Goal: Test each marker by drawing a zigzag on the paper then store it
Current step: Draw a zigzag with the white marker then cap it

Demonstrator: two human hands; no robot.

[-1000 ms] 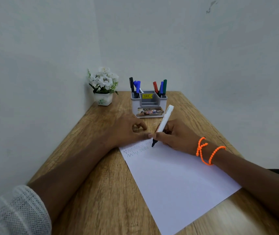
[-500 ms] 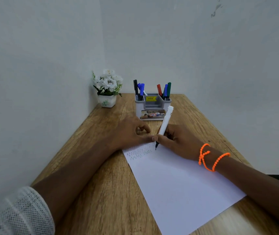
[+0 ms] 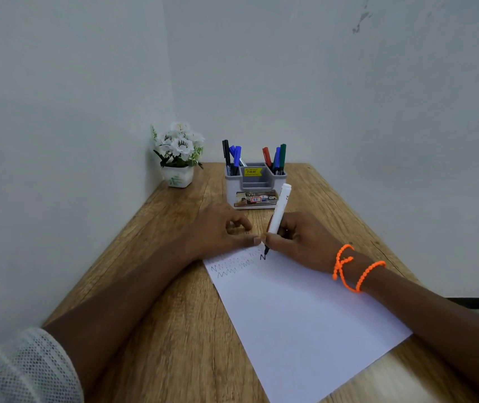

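A white sheet of paper [image 3: 296,309] lies on the wooden table [image 3: 151,286], with zigzag lines near its far left corner. My right hand [image 3: 299,242] grips a white-barrelled marker [image 3: 279,212] with its dark tip on the paper, where a short dark zigzag stroke [image 3: 263,257] shows. My left hand [image 3: 220,231] rests on the paper's far corner with its thumb flat on the sheet and fingers curled; what is under them is hidden. A grey pen holder [image 3: 255,184] behind the hands holds several markers, black, blue, red and green.
A small white pot of white flowers [image 3: 178,158] stands in the far left corner. White walls close the table on the left and at the back. The table's right edge runs close past my right forearm, which wears orange bead bracelets [image 3: 351,269].
The marker tip has come down onto the paper and a new dark zigzag stroke has appeared to the right of the older lines. My left hand stays on the corner.
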